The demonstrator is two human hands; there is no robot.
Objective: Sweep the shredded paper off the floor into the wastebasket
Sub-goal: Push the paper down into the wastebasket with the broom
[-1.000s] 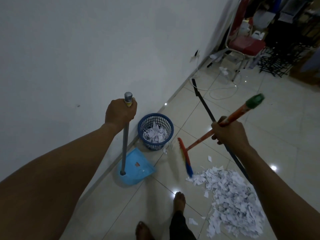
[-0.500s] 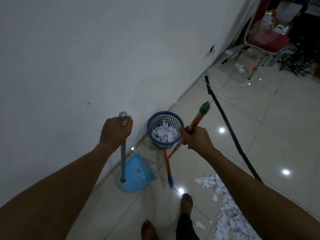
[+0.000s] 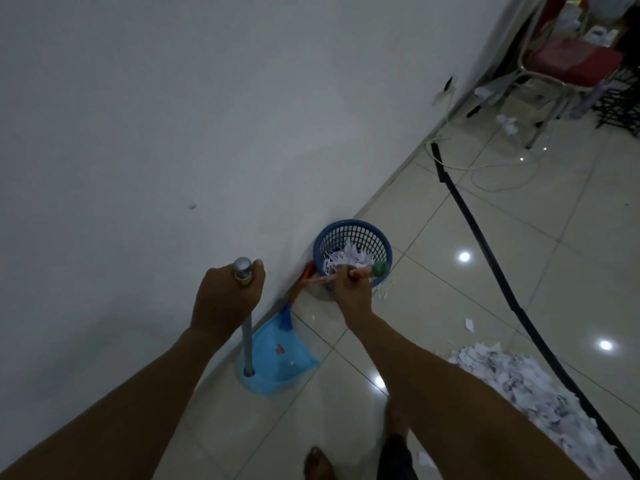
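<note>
1. The left hand (image 3: 227,299) is curled tight round the top of the grey dustpan handle (image 3: 246,337), which stands close to upright. Its light blue dustpan (image 3: 277,358) sits on the tiled floor (image 3: 467,306) against the white wall (image 3: 173,116), mouth open toward 4 o'clock.
2. The right hand (image 3: 349,289) grips the orange broom handle (image 3: 360,271) near its green end cap (image 3: 380,269). The shaft lies almost level, running from 3 to 9 o'clock in front of the blue mesh wastebasket (image 3: 353,251).
3. The broom head (image 3: 285,315), with blue bristles, hangs at the wall just above the dustpan's far edge, at 8 o'clock from the right hand.
4. The wastebasket already holds some shredded paper. The main paper pile (image 3: 512,386) lies at 4 o'clock from the right hand, well apart from both broom head and dustpan, and beyond the right forearm.
5. The coming move turns on this: the pile is on the right hand's side and the pan mouth faces it, so I judge the broom head must swing out past the pile toward 4 o'clock and then draw the paper back toward the pan.
6. A black cable (image 3: 485,244) runs along the pile's far side and could snag the bristles.
7. A small red mark shows inside the dustpan, too small to read; no other writing is legible.
</note>
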